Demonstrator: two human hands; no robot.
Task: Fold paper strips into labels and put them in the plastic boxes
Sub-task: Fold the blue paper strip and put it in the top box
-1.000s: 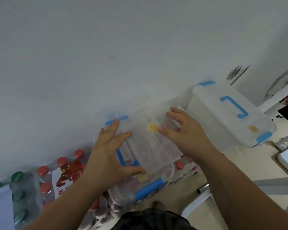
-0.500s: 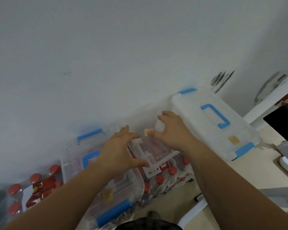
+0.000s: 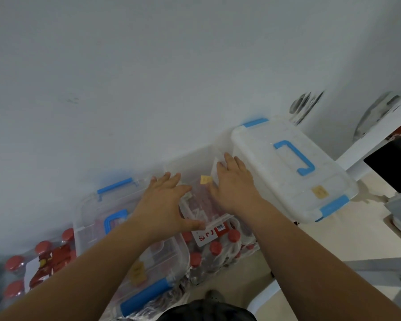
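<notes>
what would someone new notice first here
Two bare arms reach in from below; the left hand and right hand hold a flat clear box with a yellow label in the middle, over red-capped bottles. To its right sits a big white box with a blue handle, and to its left a clear tub with blue handles, all against a pale wall.

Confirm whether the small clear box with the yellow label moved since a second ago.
Yes. The small clear box shifted right, off the clear bin at left, toward the white bin.
</notes>
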